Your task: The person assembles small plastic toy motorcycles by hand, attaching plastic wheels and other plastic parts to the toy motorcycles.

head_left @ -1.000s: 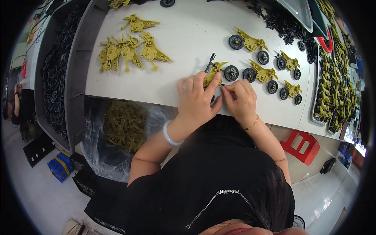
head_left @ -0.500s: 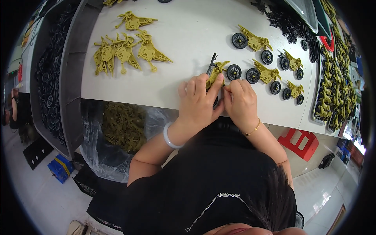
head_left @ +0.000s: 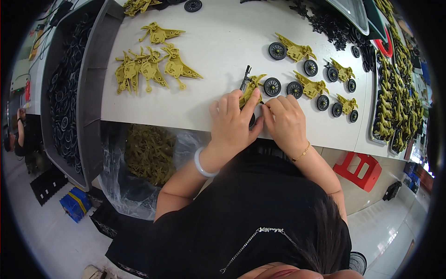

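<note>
Near the table's front edge, my left hand (head_left: 232, 118) is closed on a yellow-green toy motorcycle body (head_left: 254, 83). A black spoked wheel (head_left: 272, 87) sits at its far right end, and part of another dark wheel (head_left: 252, 122) shows below my fingers. From the top of the body a thin black piece (head_left: 245, 77) sticks up, tilted. My right hand (head_left: 286, 122) is pinched at the body's right side, fingertips close to the left ones. Between them is a tiny dark bit, mostly hidden and too small to name.
Wheeled toy motorcycles (head_left: 311, 87) stand to the right, bare yellow-green bodies (head_left: 179, 65) at the left. A grey bin (head_left: 93, 88) of black wheels borders the table. Black parts (head_left: 325, 25) lie at the back right, beside a filled tray (head_left: 378, 140). A plastic bag (head_left: 114, 172) of yellow-green pieces sits below.
The whole view has shifted slightly. Both hands keep nearly the same pose on the toy motorcycle body, with fingertips still together at its right side.
</note>
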Available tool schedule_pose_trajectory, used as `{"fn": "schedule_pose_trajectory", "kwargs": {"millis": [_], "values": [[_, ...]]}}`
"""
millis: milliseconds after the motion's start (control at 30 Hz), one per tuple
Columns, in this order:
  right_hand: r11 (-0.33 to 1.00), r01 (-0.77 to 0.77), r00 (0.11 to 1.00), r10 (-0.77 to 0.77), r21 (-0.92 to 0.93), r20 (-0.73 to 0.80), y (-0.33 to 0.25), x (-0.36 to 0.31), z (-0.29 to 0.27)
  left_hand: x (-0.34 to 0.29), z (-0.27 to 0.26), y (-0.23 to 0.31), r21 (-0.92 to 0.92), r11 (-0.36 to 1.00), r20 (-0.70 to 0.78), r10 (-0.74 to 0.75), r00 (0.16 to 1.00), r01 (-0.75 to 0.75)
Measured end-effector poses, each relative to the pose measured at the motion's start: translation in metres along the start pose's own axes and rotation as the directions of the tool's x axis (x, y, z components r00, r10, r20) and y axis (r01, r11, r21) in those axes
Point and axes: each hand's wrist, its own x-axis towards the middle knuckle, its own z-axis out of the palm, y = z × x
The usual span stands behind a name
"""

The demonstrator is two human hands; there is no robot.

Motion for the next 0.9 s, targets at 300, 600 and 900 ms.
{"fn": "schedule_pose_trajectory", "kwargs": {"millis": [300,600,900], "values": [[0.97,0.132,0.988,-0.11,-0.203,0.112,-0.002,0.011,0.002,0.009,-0.003,0.001,-0.026,1.0,0.038,0.009,0.999,-0.008],[0.991,0.105,0.994,-0.105,0.079,-0.011,0.046,0.08,-0.065,0.024,-0.028,-0.018,-0.018,0.998,0.083,0.066,0.994,-0.065],[0.846,0.401,0.915,-0.381,-0.352,0.128,0.109,0.237,0.025,0.053,-0.044,-0.02,-0.046,0.996,0.07,0.081,0.994,-0.078]]}}
